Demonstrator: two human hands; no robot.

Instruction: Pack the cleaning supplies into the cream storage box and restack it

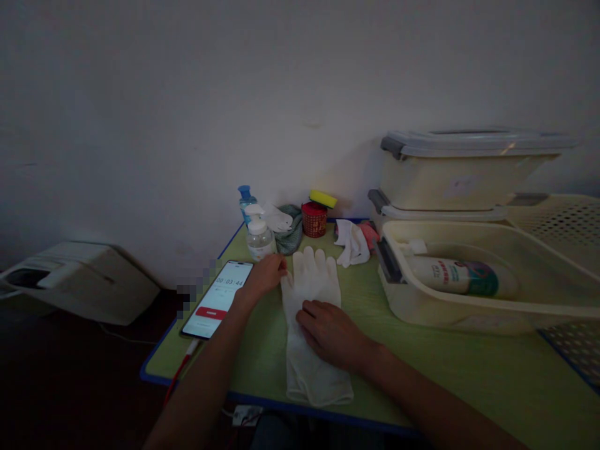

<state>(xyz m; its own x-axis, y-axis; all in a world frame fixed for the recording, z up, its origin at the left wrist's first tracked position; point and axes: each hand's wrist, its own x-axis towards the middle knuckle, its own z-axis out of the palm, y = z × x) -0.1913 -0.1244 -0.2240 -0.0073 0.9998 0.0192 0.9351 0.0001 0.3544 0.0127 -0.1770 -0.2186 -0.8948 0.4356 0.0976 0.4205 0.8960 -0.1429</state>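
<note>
A white glove lies spread on the green table, its fingers pointing to the wall and its cuff at the front edge. My left hand is closed at the glove's thumb, pinching its tip. On the glove's palm rests my right hand, fingers a little bent and lying on the material. What lies beneath that palm is hidden. A phone showing a running timer lies left of my left hand, a red cable plugged into it.
A clear bottle with a white cap, a blue-capped bottle, a grey-green cloth, a red basket with a yellow sponge and a white cloth stand behind. Right is a cream bin holding a spray bottle, before stacked lidded boxes.
</note>
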